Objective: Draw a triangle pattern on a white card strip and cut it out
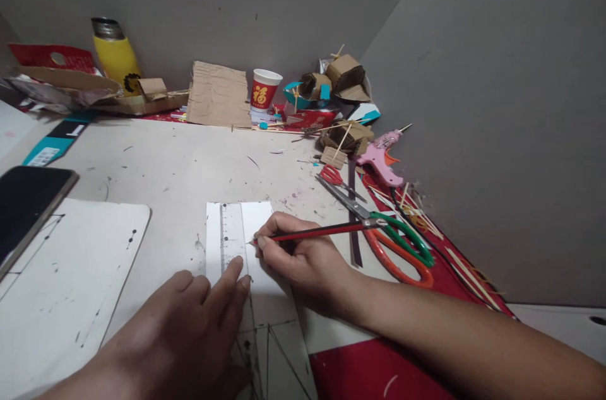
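Note:
My right hand [303, 258] is closed around a red-and-black pencil [322, 232], whose tip touches a white sheet of paper [258, 217] right beside a clear ruler [231, 233]. My left hand [189, 324] lies flat with fingers stretched out, its fingertips pressing the ruler down on the sheet. Pencil lines show on the paper near the bottom edge, partly under my left hand.
Orange and green scissors [392, 242] lie right of my hand, a pink glue gun [379, 157] and cardboard scraps [348, 135] behind. A phone [26, 204] and white board [66, 286] sit left. A red cup [264, 89] and yellow bottle [116, 56] stand by the grey wall.

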A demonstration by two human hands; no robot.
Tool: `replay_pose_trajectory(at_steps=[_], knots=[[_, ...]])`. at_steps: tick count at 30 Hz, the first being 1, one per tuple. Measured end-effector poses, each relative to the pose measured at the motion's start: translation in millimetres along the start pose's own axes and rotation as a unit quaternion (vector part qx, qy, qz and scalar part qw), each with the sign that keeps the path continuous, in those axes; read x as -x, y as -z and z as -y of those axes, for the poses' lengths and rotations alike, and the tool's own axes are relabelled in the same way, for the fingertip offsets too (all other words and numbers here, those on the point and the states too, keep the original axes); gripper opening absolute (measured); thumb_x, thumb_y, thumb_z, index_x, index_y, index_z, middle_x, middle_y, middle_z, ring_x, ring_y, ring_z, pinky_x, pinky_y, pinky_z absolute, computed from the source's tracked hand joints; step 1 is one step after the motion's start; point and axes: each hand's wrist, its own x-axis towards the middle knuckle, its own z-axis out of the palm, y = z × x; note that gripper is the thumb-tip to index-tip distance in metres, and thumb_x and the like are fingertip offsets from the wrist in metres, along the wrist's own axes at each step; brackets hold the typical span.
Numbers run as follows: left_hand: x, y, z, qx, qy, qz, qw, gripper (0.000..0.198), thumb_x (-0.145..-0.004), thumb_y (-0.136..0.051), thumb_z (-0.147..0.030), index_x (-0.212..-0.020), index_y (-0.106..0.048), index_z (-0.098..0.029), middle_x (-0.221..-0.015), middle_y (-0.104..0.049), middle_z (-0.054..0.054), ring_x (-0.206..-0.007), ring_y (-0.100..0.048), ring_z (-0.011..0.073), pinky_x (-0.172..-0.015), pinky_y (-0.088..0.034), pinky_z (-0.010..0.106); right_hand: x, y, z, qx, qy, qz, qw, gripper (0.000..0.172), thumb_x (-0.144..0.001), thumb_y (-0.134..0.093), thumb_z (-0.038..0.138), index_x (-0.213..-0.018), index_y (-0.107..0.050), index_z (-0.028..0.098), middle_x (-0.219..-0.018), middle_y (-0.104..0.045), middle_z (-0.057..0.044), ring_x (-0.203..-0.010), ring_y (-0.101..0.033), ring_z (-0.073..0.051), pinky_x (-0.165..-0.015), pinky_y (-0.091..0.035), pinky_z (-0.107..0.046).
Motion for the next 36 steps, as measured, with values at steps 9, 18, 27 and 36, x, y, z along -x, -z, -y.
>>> replay_pose_trajectory(at_steps=[9, 18, 27, 36], knots=[[0, -1.2, 0, 0.023, 0.012, -0.014, 1.000, 0.052, -0.093, -0.054, -0.045, -0.137, -0.061, -0.018, -0.142, -0.058, 0.017, -0.095, -0.070, 0.0272, -0.085, -0.048, 0.039, 1, -1, -2, -0.020, -0.021, 0.000, 1.000, 0.008, -0.082, -0.059, 0.022, -0.074, -0.058, 0.022, -0.066, -0.059, 0.001, -0.058, -0.048, -0.013, -0.051, -0.038, -0.026], [-4, -6.7, -4, -0.029, 0.019, 0.001, 0.999, 0.053, -0.095, -0.054, -0.053, -0.135, -0.063, -0.019, -0.137, -0.061, 0.018, -0.093, -0.071, 0.0262, -0.080, -0.051, 0.036, 2, 1, -2, -0.141, -0.068, -0.012, 0.988, 0.014, -0.089, -0.062, 0.033, -0.083, -0.060, 0.021, -0.075, -0.065, -0.002, -0.066, -0.060, -0.014, -0.055, -0.048, -0.025], [1, -9.5, 3, -0.007, 0.057, 0.025, 0.998, 0.049, -0.095, -0.057, -0.048, -0.132, -0.065, -0.017, -0.136, -0.061, 0.019, -0.106, -0.069, 0.0305, -0.084, -0.054, 0.038, -1, 0, -3, -0.138, -0.077, 0.002, 0.987, 0.017, -0.091, -0.058, 0.035, -0.084, -0.058, 0.020, -0.076, -0.063, -0.002, -0.067, -0.058, -0.013, -0.055, -0.048, -0.023], [24, -18.0, 23, 0.034, 0.029, -0.033, 0.998, 0.052, -0.089, -0.063, -0.041, -0.135, -0.063, -0.016, -0.138, -0.062, 0.016, -0.124, -0.060, 0.0366, -0.097, -0.054, 0.044, 0, 1, -1, -0.123, -0.083, 0.009, 0.989, 0.016, -0.088, -0.059, 0.034, -0.083, -0.058, 0.019, -0.072, -0.062, -0.001, -0.065, -0.057, -0.013, -0.053, -0.046, -0.023]])
